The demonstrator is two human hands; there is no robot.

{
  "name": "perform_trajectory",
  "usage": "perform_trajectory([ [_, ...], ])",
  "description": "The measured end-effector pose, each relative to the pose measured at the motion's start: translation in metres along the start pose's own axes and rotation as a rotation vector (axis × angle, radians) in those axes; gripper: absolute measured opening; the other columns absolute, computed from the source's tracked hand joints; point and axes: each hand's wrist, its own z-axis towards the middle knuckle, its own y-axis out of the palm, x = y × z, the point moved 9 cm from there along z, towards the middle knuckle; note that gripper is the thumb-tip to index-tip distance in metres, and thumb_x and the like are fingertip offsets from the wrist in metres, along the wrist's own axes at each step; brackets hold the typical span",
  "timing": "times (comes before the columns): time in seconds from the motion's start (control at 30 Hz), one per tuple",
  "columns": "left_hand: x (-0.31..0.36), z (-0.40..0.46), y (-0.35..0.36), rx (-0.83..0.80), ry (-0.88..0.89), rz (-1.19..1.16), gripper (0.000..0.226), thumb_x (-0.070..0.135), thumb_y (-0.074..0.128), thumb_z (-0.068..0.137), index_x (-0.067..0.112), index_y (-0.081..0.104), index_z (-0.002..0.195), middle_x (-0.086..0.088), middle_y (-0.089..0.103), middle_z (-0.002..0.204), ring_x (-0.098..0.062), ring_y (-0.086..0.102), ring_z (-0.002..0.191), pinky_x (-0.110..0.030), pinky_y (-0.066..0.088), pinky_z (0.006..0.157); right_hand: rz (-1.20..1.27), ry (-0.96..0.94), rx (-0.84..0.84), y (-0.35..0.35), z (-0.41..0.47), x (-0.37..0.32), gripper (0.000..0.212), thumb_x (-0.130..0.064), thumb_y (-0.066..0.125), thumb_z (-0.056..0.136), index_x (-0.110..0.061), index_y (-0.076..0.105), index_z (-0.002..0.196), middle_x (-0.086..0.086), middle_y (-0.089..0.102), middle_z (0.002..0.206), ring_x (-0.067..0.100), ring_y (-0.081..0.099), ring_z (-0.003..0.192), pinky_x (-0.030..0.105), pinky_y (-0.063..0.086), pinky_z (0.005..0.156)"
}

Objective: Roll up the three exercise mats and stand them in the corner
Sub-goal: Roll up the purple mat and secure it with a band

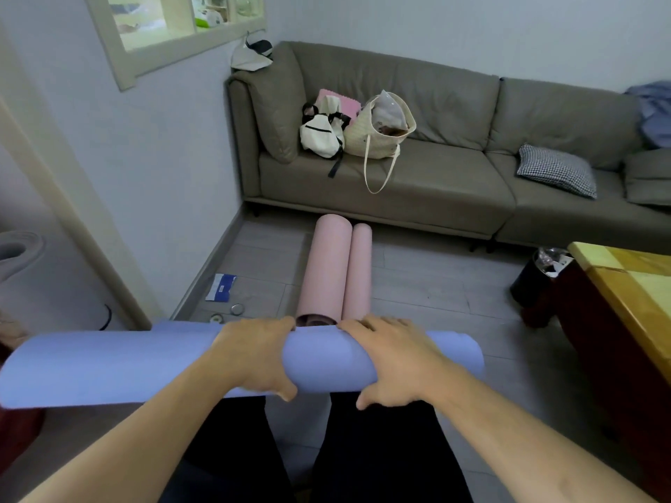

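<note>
A plain lavender-blue rolled foam mat (109, 364) lies across the foreground, and beyond it two plain pale-pink rolled mats (323, 266) lie side by side on a grey wood-grain plank floor (435, 285), the larger one showing a darker, perhaps maroon, inner face at its open end. Behind them a grey-brown upholstered sofa (435, 183) carries a black-and-white houndstooth cushion (557, 168), a cream quilted tote bag (377, 136), a white backpack with black straps (321, 134) and a crumpled blue cloth (653, 110). A yellow-topped wooden table with dark red sides (624, 295), a black waste bin (532, 277) and a blue-and-white flat packet (221, 286) complete the palette against pale grey-blue walls (174, 157).
</note>
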Motion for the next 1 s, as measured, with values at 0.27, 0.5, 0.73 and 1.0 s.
perform_trajectory([
  [0.27, 0.056, -0.007, -0.017, 0.193, 0.077, 0.225, 0.08, 0.057, 0.082, 0.061, 0.026, 0.042, 0.124, 0.007, 0.059, 0.115, -0.021, 0.06, 0.1, -0.034, 0.043, 0.077, 0.11, 0.149, -0.06, 0.0, 0.0, 0.022, 0.074, -0.045, 0.087, 0.063, -0.041, 0.052, 0.128, -0.012, 0.06, 0.109, 0.022, 0.058, 0.095, 0.034, 0.039, 0.071],
  [0.5, 0.085, 0.018, -0.01, 0.218, 0.056, 0.124, 0.075, 0.057, 0.073, 0.06, 0.03, 0.047, 0.125, 0.01, 0.061, 0.108, -0.018, 0.063, 0.094, -0.038, 0.056, 0.084, 0.209, 0.128, -0.032, -0.001, -0.005, 0.036, 0.067, -0.056, 0.081, 0.07, -0.043, 0.055, 0.131, -0.016, 0.064, 0.119, 0.019, 0.06, 0.1, 0.037, 0.049, 0.08],
  [0.73, 0.087, 0.005, -0.011, 0.31, 0.057, 0.198, 0.082, 0.065, 0.067, 0.063, 0.026, 0.039, 0.13, 0.005, 0.056, 0.112, -0.023, 0.057, 0.099, -0.041, 0.047, 0.089, 1.037, 0.81, 0.581, 0.035, -0.074, 0.175, 0.036, -0.038, 0.053, 0.104, -0.013, 0.072, 0.089, 0.007, 0.076, 0.092, 0.035, 0.067, 0.092, 0.043, 0.052, 0.078],
  [1.0, 0.09, 0.005, -0.01, 0.317, 0.036, 0.201, 0.082, 0.064, 0.067, 0.063, 0.027, 0.04, 0.131, 0.006, 0.056, 0.119, -0.022, 0.059, 0.105, -0.04, 0.047, 0.092, 1.704, 0.732, 0.456, 0.054, -0.072, 0.159, 0.064, -0.062, 0.042, 0.107, -0.011, 0.081, 0.113, 0.013, 0.08, 0.112, 0.031, 0.076, 0.103, 0.045, 0.057, 0.087],
])
